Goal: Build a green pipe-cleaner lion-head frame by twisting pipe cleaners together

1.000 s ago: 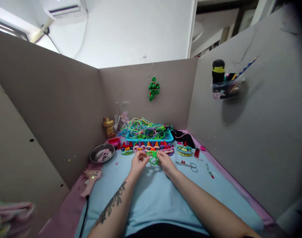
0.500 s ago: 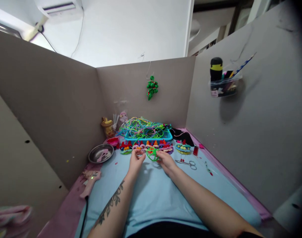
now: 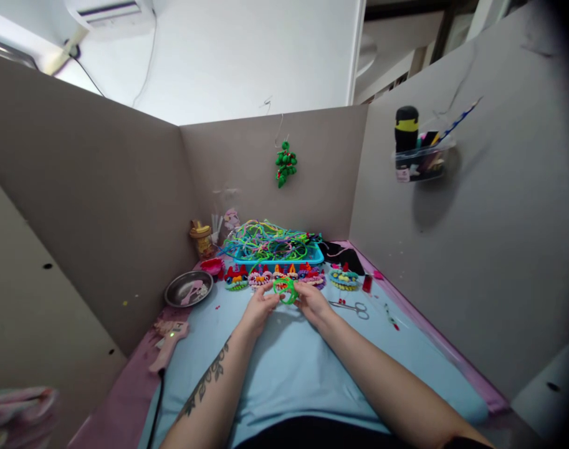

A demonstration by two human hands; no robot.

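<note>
A bright green, rounded openwork frame, apparently bent from pipe cleaners, is held up between my hands over the blue cloth. My right hand grips its right side with thumb and fingers. On the left side, my left hand is closed with its fingertips on the frame's edge. Just behind the hands stands a row of colourful fuzzy figures, partly hidden by my fingers and the frame. A similar turquoise and yellow figure sits to their right.
Behind the figures is a blue tray heaped with coloured strands. Scissors lie at right, near a red item. A metal bowl and a pink glue gun with a cable are at left. Grey panels enclose the table.
My left hand has moved right and closed on the frame's left edge; before, it was apart from it. The green frame has turned and shifted slightly left in my right hand.
</note>
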